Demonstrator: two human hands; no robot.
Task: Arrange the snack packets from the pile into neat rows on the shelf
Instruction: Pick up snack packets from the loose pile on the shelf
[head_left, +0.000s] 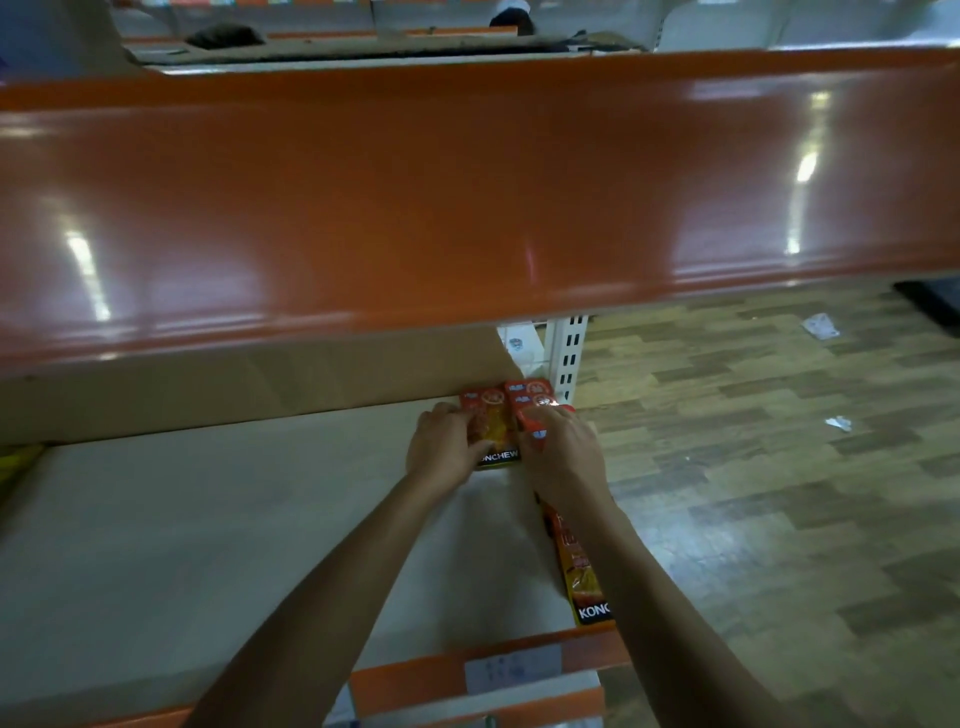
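On the beige shelf (208, 519), at six o'clock from frame centre, the left hand (447, 449) curls round a flat red-and-yellow KONCHEW packet (493, 431). At its three o'clock, touching, the right hand (561, 452) clasps a red packet (535, 418) over the neighbouring row. A third packet (576, 566) lies at five o'clock, along the shelf's right edge.

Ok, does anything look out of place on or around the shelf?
One stray packet lies alone along the right edge of the shelf near the front, apart from the back-corner packets, seemingly overhanging. Two white scraps litter the wooden floor.
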